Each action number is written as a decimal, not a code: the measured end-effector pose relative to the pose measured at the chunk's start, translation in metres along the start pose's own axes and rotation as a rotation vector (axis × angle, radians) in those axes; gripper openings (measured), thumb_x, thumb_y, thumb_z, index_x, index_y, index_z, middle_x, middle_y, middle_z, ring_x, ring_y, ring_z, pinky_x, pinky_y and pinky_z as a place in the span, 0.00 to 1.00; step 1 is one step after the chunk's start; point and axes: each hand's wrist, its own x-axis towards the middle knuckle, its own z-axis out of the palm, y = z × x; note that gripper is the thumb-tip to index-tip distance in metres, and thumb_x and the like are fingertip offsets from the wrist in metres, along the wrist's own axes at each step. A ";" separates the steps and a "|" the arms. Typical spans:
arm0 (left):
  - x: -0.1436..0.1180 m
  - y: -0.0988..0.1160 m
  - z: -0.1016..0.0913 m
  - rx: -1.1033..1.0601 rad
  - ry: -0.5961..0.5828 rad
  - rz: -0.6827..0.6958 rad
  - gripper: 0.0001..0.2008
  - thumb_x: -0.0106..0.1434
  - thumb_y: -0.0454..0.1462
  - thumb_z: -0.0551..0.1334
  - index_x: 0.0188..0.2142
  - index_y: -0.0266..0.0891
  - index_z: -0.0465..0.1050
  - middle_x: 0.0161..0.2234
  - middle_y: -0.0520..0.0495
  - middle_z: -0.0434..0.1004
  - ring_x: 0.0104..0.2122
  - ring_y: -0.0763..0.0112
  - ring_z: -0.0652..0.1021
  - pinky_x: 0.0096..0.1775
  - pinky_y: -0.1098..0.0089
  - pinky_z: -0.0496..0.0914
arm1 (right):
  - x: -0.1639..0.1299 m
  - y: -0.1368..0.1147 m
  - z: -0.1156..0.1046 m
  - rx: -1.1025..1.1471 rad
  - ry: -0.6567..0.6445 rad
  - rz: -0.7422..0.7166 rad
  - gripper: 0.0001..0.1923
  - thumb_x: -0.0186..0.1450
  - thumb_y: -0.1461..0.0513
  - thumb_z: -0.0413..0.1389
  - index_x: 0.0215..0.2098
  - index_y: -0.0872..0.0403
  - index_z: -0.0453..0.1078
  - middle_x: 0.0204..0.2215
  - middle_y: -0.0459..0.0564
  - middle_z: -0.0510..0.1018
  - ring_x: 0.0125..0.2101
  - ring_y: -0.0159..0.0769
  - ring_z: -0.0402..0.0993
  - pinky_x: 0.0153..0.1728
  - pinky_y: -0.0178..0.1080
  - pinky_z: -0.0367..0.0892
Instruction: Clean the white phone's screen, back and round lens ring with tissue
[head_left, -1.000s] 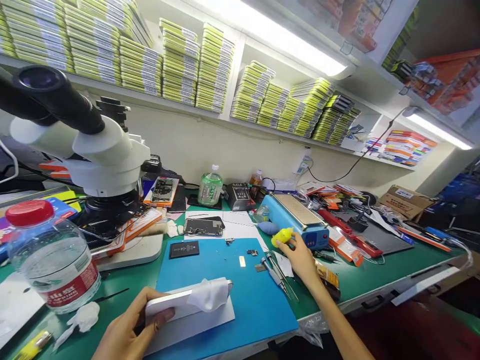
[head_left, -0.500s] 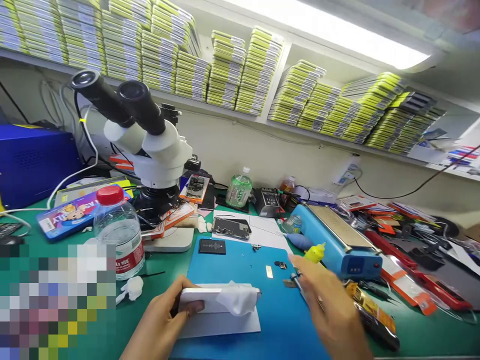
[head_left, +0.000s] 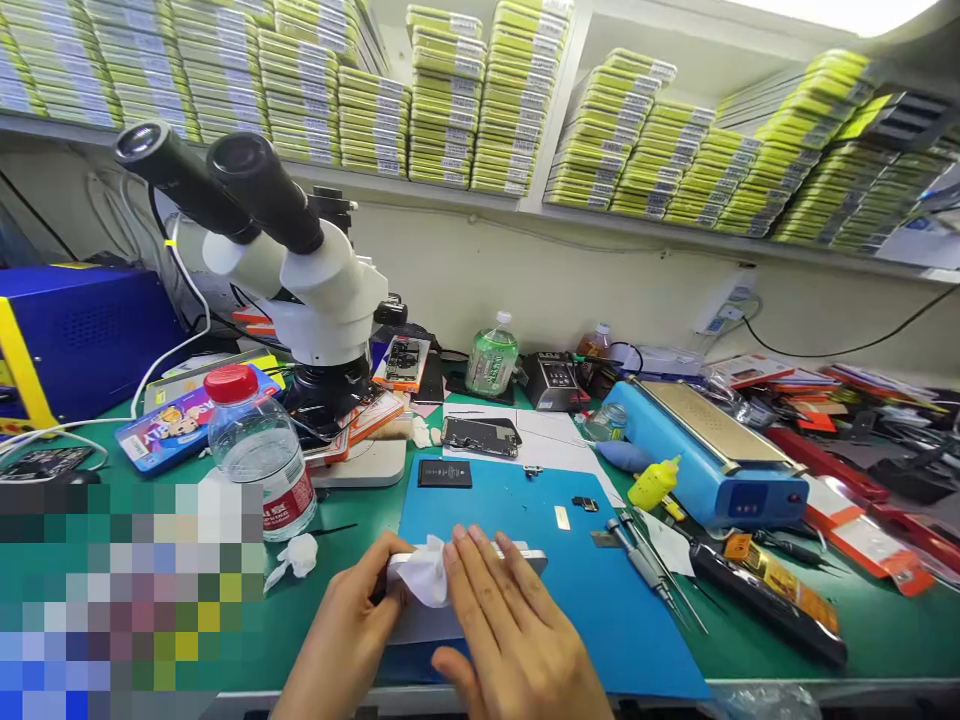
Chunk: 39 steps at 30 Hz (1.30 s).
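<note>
- Two hands worked low in the frame's centre: my left hand (head_left: 349,640) gripped the near-left end of the phone (head_left: 517,556), fingers curled around its edge, while my right hand (head_left: 510,630) lay flat, fingers pressed together, holding a white wipe (head_left: 421,575) against the phone's top.
- One phone, then, stood on its edge on the blue mat (head_left: 600,600), at bottom centre.
- I judged the step to be wiping the phone's surface; the next move called for a steady brace from the left hand and even strokes of the wipe along the edge.
- Two screwdrivers (head_left: 645,568) lay on the mat just right of my hands.
- One black battery (head_left: 445,473) and one yellow dropper bottle (head_left: 652,485) lay further up, mid-frame.
- One red-capped water bottle (head_left: 259,450) stood at left, with one crumpled wipe (head_left: 300,555) near it.
- One microscope (head_left: 300,280) rose at upper left; one green bottle (head_left: 491,358) stood by the wall.
</note>
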 end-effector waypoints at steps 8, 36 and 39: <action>0.000 0.000 -0.004 0.087 -0.032 -0.045 0.08 0.72 0.44 0.59 0.39 0.44 0.72 0.30 0.55 0.71 0.31 0.68 0.67 0.33 0.70 0.56 | -0.026 0.042 -0.024 0.001 -0.036 0.050 0.22 0.76 0.64 0.55 0.65 0.66 0.72 0.65 0.57 0.78 0.66 0.45 0.73 0.78 0.50 0.49; -0.001 0.012 -0.005 0.074 0.027 -0.086 0.05 0.68 0.41 0.63 0.38 0.44 0.74 0.31 0.56 0.77 0.33 0.69 0.72 0.35 0.72 0.60 | -0.022 0.045 -0.003 0.211 0.022 -0.004 0.25 0.70 0.76 0.58 0.65 0.68 0.71 0.62 0.63 0.79 0.66 0.45 0.74 0.71 0.50 0.68; -0.001 0.012 -0.004 0.080 0.023 -0.076 0.06 0.69 0.43 0.63 0.38 0.44 0.74 0.32 0.55 0.78 0.33 0.68 0.73 0.35 0.72 0.62 | -0.008 0.024 0.000 0.197 0.016 -0.016 0.22 0.72 0.72 0.58 0.64 0.68 0.72 0.64 0.65 0.78 0.65 0.49 0.75 0.69 0.51 0.70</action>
